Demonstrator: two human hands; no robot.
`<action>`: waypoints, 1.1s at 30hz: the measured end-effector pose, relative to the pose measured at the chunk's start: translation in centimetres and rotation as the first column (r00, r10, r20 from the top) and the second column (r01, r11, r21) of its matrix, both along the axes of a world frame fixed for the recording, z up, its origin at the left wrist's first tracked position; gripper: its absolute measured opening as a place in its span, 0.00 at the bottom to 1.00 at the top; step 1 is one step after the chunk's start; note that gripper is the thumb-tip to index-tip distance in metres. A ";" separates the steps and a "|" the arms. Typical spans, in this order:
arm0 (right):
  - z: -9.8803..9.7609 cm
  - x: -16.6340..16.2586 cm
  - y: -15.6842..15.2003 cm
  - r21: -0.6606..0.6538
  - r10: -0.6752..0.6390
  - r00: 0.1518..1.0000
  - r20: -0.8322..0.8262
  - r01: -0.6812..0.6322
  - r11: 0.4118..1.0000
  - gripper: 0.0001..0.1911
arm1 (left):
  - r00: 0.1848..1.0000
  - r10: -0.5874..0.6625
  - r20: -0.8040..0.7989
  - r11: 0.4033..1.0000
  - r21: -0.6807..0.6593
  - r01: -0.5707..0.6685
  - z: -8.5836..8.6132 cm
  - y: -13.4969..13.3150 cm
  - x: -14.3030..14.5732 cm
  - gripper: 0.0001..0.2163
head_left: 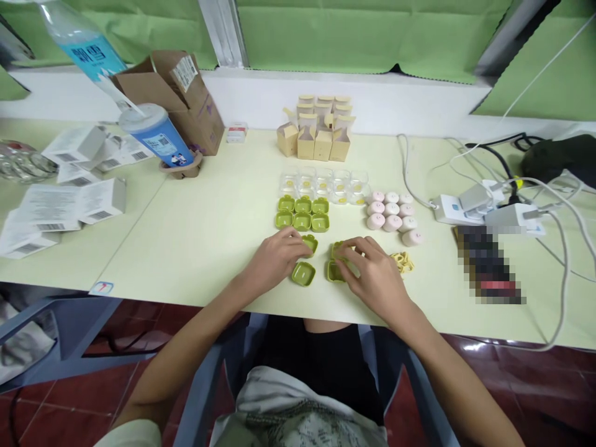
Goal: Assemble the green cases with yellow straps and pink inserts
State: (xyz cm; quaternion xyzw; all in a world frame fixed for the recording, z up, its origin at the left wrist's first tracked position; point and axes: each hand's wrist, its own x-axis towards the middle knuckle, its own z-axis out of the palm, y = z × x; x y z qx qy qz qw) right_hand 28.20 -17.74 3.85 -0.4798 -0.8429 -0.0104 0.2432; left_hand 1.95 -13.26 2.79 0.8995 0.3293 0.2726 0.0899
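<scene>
Pale laminate counter [209, 230] bears small square green plastic dishes [303, 274] at the left hand [278, 257] and right hand [376, 273]; whether either grip pinches cannot be told. A careless right-hand sweep could scatter adjacent curled yellow pieces [404, 262].

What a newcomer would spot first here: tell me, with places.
Bright green dishes catch the eye first, six massed centrally and more by the left hand and right hand. Behind them stand clear cups and, farther back, tan boxes, some open. Pale round pieces, pinkish and white, cluster to the right.
</scene>
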 end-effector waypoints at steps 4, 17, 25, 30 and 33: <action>-0.7 0.5 0.2 -0.158 -0.040 0.999 0.024 0.044 0.986 0.09 | 0.998 -0.034 0.044 0.993 -0.113 0.038 0.6 -0.3 0.2 0.12; 1.9 1.9 1.5 -0.431 -0.113 0.959 0.258 0.219 0.876 0.17 | 0.961 -0.021 -0.277 0.992 0.111 0.054 0.0 0.0 5.7 0.10; 2.3 2.4 4.6 -0.397 -0.186 0.932 0.311 0.305 0.866 0.16 | 0.952 0.067 -0.300 0.981 0.196 -0.007 0.4 5.2 9.3 0.11; 2.7 2.0 7.1 -0.381 -0.154 0.935 0.319 0.275 0.883 0.17 | 0.946 0.095 -0.311 0.992 0.112 -0.063 1.0 8.0 8.9 0.09; 3.2 1.8 8.4 -0.385 -0.155 0.928 0.338 0.287 0.877 0.19 | 0.942 0.100 -0.322 0.993 0.094 -0.074 1.3 9.2 8.8 0.08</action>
